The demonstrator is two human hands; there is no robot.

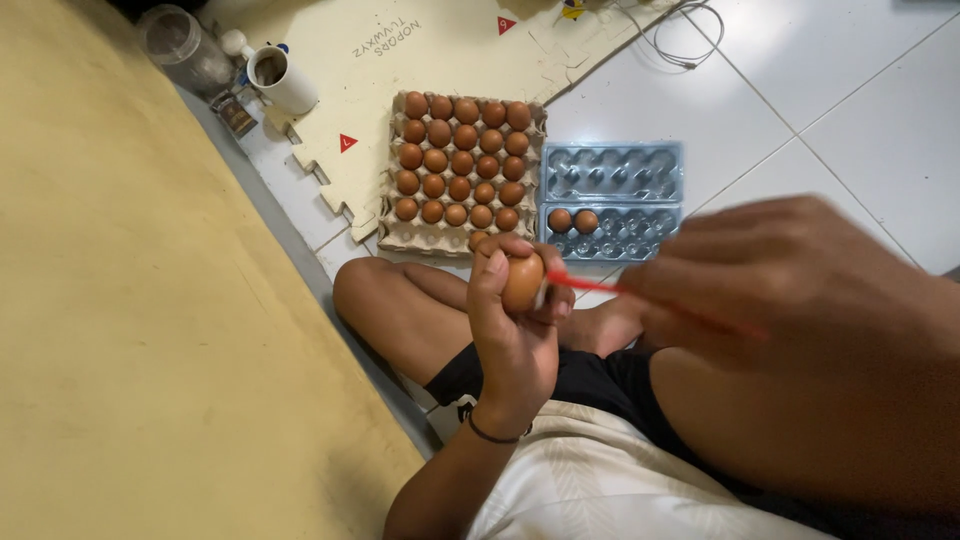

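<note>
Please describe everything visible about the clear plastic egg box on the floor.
The clear, blue-tinted plastic egg box lies open on the white tiled floor, right of the cardboard egg tray. Both halves have moulded cups. Two brown eggs sit at the left end of the nearer half; the other cups look empty. No hand touches it.

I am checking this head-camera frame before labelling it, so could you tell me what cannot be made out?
- Right hand: motion-blurred, so its grip on the red stick is unclear.
- Egg: partly covered by the left hand.
- Stick tip: hidden at the egg.
- Jar: cut off by the top edge.
</note>
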